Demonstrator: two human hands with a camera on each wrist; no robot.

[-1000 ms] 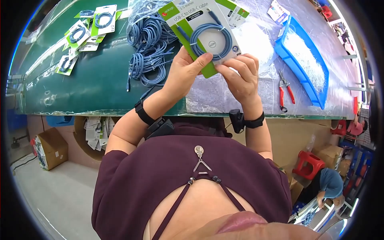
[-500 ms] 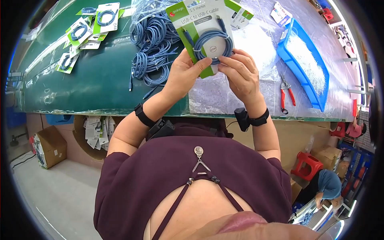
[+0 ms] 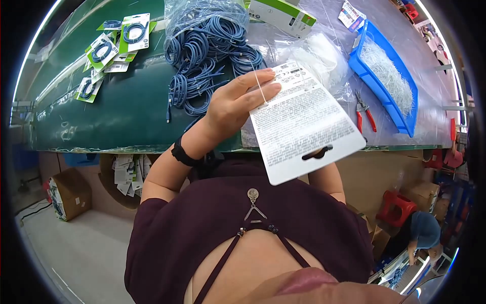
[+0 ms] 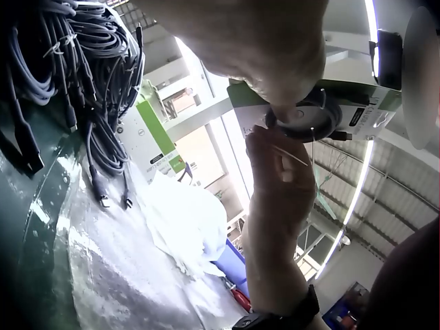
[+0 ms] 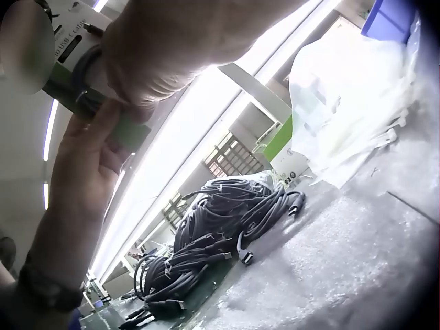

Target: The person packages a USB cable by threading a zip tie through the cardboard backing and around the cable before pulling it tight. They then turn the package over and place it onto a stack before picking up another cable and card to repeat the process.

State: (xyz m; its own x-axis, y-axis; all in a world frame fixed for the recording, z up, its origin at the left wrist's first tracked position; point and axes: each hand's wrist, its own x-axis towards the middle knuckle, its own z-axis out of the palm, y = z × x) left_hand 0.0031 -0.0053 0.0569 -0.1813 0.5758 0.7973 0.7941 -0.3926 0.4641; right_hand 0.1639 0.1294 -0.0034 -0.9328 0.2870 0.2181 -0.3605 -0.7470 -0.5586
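Note:
A packaged USB-C cable card is tilted over the table's front edge, its white printed back toward the head view and its hang hole low. My left hand grips the card's left edge, fingers across the back. A thin white plastic tie stands out of the card beside these fingers. Behind the card my right hand is hidden from the head view; the left wrist view shows this right hand with curled fingers at the coiled blue cable on the card's front.
Bundled blue cables lie left of centre, with finished-looking cable cards further left. A blue tray of white ties, red-handled pliers, a white plastic bag and a green-white box are on the right half.
The cable card has turned from its front to its back and come lower, toward the body. The right hand has gone behind it; the left hand's fingers now lie across its back.

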